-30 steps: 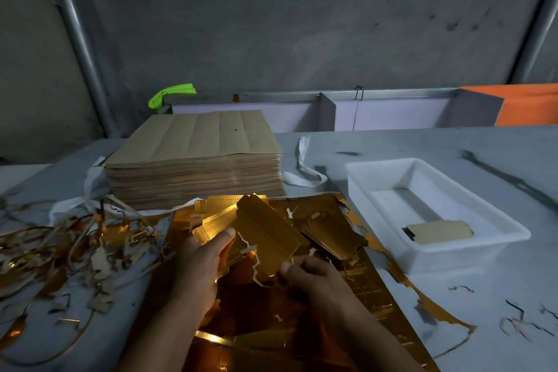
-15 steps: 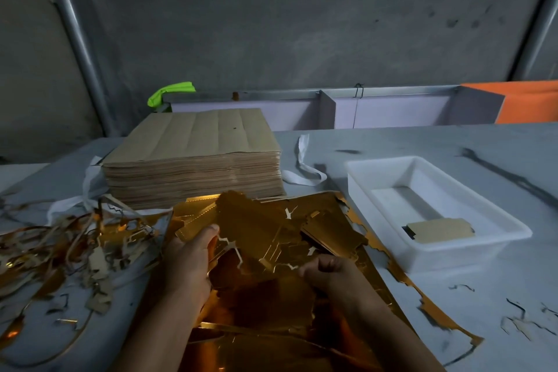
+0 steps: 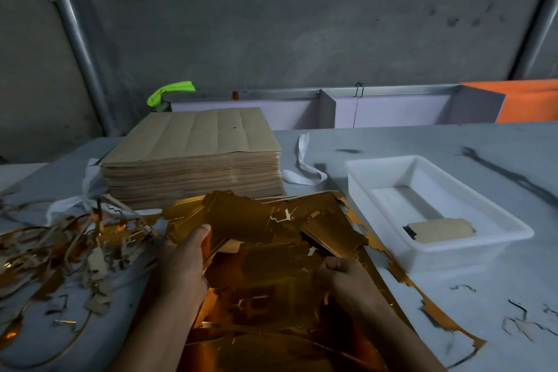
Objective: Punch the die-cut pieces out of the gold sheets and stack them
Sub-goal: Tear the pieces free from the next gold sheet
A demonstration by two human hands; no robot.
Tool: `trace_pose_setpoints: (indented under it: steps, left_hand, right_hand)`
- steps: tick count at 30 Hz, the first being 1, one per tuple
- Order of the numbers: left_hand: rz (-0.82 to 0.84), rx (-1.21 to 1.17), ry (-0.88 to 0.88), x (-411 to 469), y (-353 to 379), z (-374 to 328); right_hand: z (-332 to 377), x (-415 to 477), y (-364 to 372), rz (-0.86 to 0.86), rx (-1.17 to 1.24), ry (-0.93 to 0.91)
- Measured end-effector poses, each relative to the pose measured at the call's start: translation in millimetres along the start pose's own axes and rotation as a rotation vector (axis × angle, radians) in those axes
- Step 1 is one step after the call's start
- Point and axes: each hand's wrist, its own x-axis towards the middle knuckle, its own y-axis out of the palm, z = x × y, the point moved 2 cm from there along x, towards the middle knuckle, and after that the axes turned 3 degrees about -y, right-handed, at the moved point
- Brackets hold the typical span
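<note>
**Desk:** What does the head camera give you?

**Operator:** A bare concrete wall [image 3: 302, 24] behind a grey table [image 3: 407, 142], all in dim light. On the far left of the table I see a thick stack of brown sheets [image 3: 193, 160], with a white strap [image 3: 302, 166] trailing just beside it. On the right sits a white tray [image 3: 510, 228] with one tan piece [image 3: 439, 229] lying flat inside.

**Desk:** And the gold?

**Operator:** The gold sheet [image 3: 271, 296] lies at the near centre of the table, between the brown stack and the tray, ragged along its right edge. The die-cut pieces [image 3: 238, 217] are bunched over its far part, just in front of the brown stack. A tangle of gold scrap strips [image 3: 60, 244] covers the table to the left.

**Desk:** Hands?

**Operator:** The left hand [image 3: 184, 260] grips the bunch of die-cut pieces, thumb pressed on top and fingers hidden beneath. The right hand [image 3: 344, 275] is curled, knuckles up, pinching the gold sheet near its middle; I cannot see its fingertips. The two hands are near each other, not touching, both over the sheet.
</note>
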Motion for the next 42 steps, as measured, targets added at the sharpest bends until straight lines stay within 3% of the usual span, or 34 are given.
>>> trace_pose_setpoints:
  steps: [5,11,15,23,29,38,42]
  left_hand:
    - [0.024,0.03,0.042,-11,4,0]
    - [0.079,0.078,0.078,-19,8,4]
    - [0.123,0.121,0.053,-23,9,5]
    - [0.234,0.195,0.074,-31,10,11]
    - [0.278,0.205,0.083,-31,7,11]
    - [0.231,0.151,0.064,-32,6,7]
    - [0.211,0.149,0.052,-28,6,10]
  right_hand:
    - [4,4,7,-0.07,-0.105,-0.065]
    - [17,3,12,-0.203,0.105,-0.126]
    - [30,0,8,-0.214,0.224,-0.173]
    - [45,3,10,-0.164,0.101,-0.255]
    - [37,5,8,-0.119,0.104,-0.213]
    - [15,16,-23,-0.353,0.662,-0.013]
    - [5,27,-24,-0.345,0.825,0.037]
